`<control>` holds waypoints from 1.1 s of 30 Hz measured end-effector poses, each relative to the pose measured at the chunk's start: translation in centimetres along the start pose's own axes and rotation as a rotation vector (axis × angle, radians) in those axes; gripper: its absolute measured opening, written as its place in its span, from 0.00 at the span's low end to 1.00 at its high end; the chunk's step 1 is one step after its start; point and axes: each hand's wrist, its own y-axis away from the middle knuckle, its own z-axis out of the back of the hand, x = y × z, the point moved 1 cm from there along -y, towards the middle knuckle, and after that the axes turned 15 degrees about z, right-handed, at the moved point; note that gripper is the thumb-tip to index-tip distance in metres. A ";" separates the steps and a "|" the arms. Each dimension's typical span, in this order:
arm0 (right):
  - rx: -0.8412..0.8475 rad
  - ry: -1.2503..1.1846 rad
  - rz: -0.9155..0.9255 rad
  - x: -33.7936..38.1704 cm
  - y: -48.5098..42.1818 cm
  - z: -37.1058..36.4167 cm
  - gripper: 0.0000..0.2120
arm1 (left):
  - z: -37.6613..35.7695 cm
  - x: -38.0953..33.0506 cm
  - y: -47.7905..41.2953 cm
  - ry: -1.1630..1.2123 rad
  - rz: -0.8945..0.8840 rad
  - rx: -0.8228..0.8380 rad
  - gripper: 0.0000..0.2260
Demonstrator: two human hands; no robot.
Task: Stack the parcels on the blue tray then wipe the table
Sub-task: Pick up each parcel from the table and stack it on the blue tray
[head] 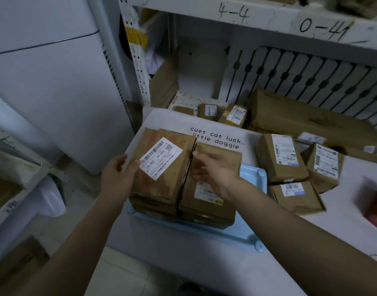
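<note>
A light blue tray point(245, 232) lies on the white table point(183, 257) and carries two side-by-side stacks of brown cardboard parcels. My left hand point(117, 178) grips the left edge of the top left parcel point(162, 174), which bears a white label. My right hand point(213, 169) reaches over the top right parcel point(211, 201), fingers curled at the right edge of the left parcel. Three more labelled parcels sit on the table to the right: one upright point(281, 159), one tilted point(324, 167), one lying flat point(296, 196).
Small parcels point(232, 114) and a large brown package point(307, 122) lie at the back under a white shelf point(247, 20) marked 4-4. A red object point(375, 201) lies at the right edge. A white appliance point(55, 92) stands to the left.
</note>
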 end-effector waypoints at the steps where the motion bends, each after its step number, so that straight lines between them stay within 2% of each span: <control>1: -0.017 -0.033 -0.002 0.1 0.3 0.8 0.10 | -0.4 -0.8 0.8 -0.014 -0.054 -0.051 0.21; 5: -0.093 -0.159 -0.017 0.2 1.5 4.6 0.07 | -3.2 -4.3 4.7 -0.085 -0.326 -0.139 0.15; 10: -0.167 -0.197 -0.019 -0.7 3.6 11.7 0.06 | -10.4 -5.5 8.5 -0.155 -0.491 -0.019 0.07; 14: -0.262 -0.229 -0.070 -2.0 5.8 19.5 0.07 | -17.8 -4.3 12.3 -0.224 -0.565 0.110 0.06; 19: -0.415 -0.244 -0.146 -4.0 8.0 29.3 0.07 | -26.9 -1.3 16.0 -0.356 -0.457 0.334 0.06; 23: -0.458 -0.212 -0.189 -6.1 8.3 34.9 0.08 | -31.6 0.7 17.6 -0.411 -0.288 0.410 0.07; 26: -0.416 -0.132 -0.196 -6.9 7.3 37.2 0.09 | -33.4 1.4 18.3 -0.425 -0.131 0.405 0.08; 33: -0.289 0.113 -0.042 -5.2 2.1 36.1 0.07 | -35.8 0.7 17.0 -0.392 -0.029 0.328 0.15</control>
